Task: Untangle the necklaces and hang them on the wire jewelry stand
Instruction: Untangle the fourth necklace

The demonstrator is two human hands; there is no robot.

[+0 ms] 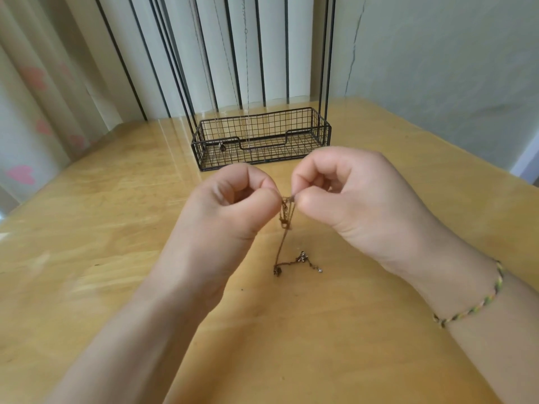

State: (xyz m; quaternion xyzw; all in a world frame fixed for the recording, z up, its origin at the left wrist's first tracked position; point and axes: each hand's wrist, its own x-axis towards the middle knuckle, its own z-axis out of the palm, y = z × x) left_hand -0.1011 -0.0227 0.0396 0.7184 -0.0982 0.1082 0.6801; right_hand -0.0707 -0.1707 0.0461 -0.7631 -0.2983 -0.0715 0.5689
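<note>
still untangling: both hands, left hand (233, 205) and right hand (344, 193), pinch a knotted chain (284, 223) above the counter (116, 228), before the wire stand (262, 138). next, tease loops apart gently.

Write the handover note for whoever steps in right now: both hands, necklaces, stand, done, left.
Left hand pinches the tangled chain at its knot.
Right hand pinches the same knot, beside it.
The chain's tail lies on the table below.
Wire jewelry stand sits behind the hands; thin chains hang in it, a pendant low down.
Done: some necklaces seem hung. Left: free this knot, hang the chain.
</note>
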